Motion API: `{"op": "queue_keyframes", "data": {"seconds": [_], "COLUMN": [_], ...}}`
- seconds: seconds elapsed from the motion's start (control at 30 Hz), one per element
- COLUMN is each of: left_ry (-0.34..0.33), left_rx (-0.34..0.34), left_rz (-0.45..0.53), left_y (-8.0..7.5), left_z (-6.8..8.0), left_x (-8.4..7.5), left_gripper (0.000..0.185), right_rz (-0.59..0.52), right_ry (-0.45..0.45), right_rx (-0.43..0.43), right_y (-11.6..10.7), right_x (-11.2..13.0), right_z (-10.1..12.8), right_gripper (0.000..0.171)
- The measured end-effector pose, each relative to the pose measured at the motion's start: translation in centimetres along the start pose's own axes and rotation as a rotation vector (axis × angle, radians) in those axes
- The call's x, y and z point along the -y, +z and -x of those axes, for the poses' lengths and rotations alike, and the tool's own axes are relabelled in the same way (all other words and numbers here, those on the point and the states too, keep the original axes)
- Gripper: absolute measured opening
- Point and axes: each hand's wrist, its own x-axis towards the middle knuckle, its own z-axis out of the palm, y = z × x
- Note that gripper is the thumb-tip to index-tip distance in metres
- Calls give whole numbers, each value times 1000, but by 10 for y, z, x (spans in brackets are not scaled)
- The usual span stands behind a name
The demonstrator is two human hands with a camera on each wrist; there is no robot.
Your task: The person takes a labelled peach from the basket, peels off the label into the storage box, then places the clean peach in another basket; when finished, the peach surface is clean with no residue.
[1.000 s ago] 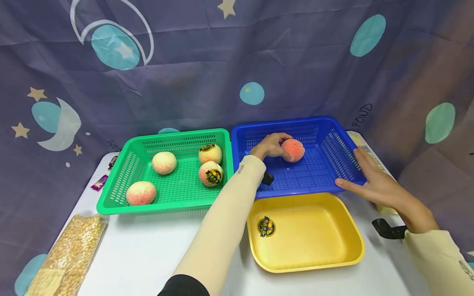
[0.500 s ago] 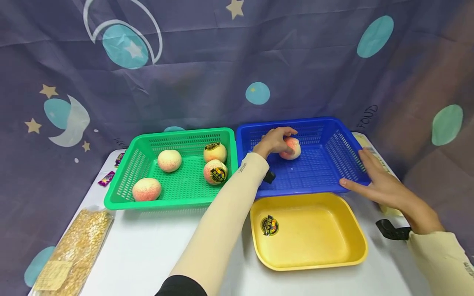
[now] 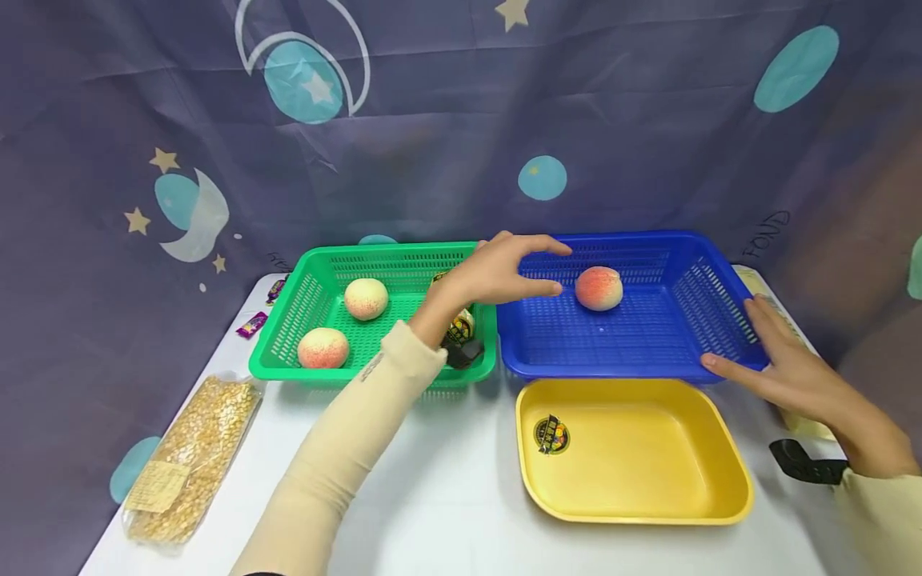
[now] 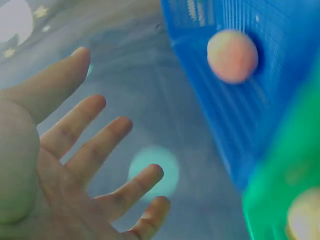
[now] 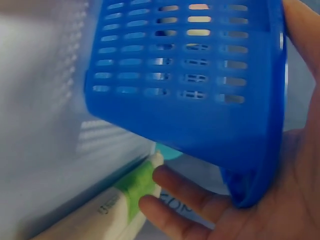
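A pink-orange peach point(image 3: 599, 288) lies alone in the blue basket point(image 3: 713, 298), also seen in the left wrist view as the peach point(image 4: 232, 55) on the blue basket's mesh floor point(image 4: 280, 105). My left hand point(image 3: 533, 270) hovers open over the seam between the green and blue baskets, left of the peach and apart from it, holding nothing. The wrist view shows the left hand point(image 4: 100, 150) with fingers spread. My right hand point(image 3: 763, 352) rests with straight fingers against the blue basket's front right corner. In the right wrist view the right hand point(image 5: 280, 220) lies against the blue basket's corner point(image 5: 190, 100).
The green basket point(image 3: 374, 252) holds two peaches point(image 3: 366, 298) point(image 3: 322, 348) and a stickered fruit point(image 3: 461, 324) partly hidden by my left wrist. A yellow tray point(image 3: 648, 464) with a sticker point(image 3: 551, 434) sits in front. A bag of corn kernels point(image 3: 190, 456) lies front left.
My left hand has let go of the peach in the blue basket and drawn back left toward the green basket. The right hand has stayed on the basket corner.
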Motion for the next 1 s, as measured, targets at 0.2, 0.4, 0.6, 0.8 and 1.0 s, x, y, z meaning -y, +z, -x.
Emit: {"op": "queue_keyframes", "data": {"seconds": [0.2,0.4,0.6,0.8,1.0], "left_ry": [-79,-238,-403,-534,-600], "left_rx": [-265,-472,-474,-372,-315], "left_rz": [58,-15,-129,-178,-168], "left_y": [-19,-22,-22,-17,-9], "left_z": [84,156,217,262,281], "left_x": [44,99,141,168,183], "left_gripper": [49,57,76,99,109], "right_rz": [63,182,160,69,-49], "right_ry": [23,57,19,-82,-209], "right_rx": [10,-28,-163,-177,-122], "right_y": [-7,-14,-18,-18,-2], "right_x": [-4,1,19,64,125], "right_z": [3,-2,-11,-25,-48], "right_gripper": [112,105,92,84,68]}}
